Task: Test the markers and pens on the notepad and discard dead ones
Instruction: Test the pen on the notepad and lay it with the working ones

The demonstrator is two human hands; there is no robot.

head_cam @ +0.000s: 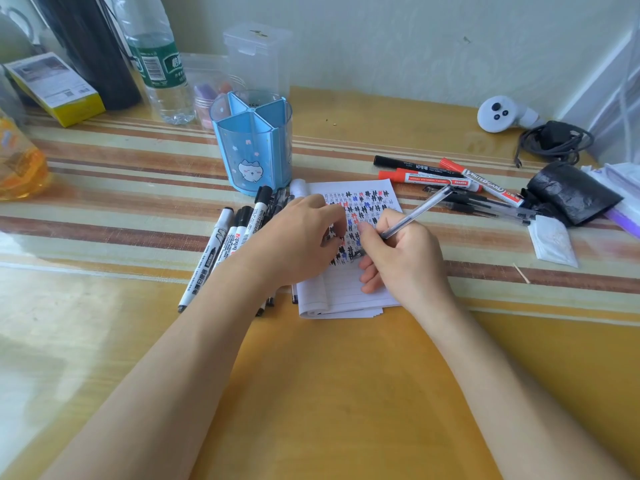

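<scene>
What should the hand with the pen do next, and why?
Probably drag the clear pen a short stroke across the notepad. The right hand grips it with the tip down by the lowest marks, the left hand rests on the page, and blank lines lie just below.

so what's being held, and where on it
The right hand grips a clear pen low on its barrel, near the tip. The left hand holds nothing; it rests on the notepad.
</scene>
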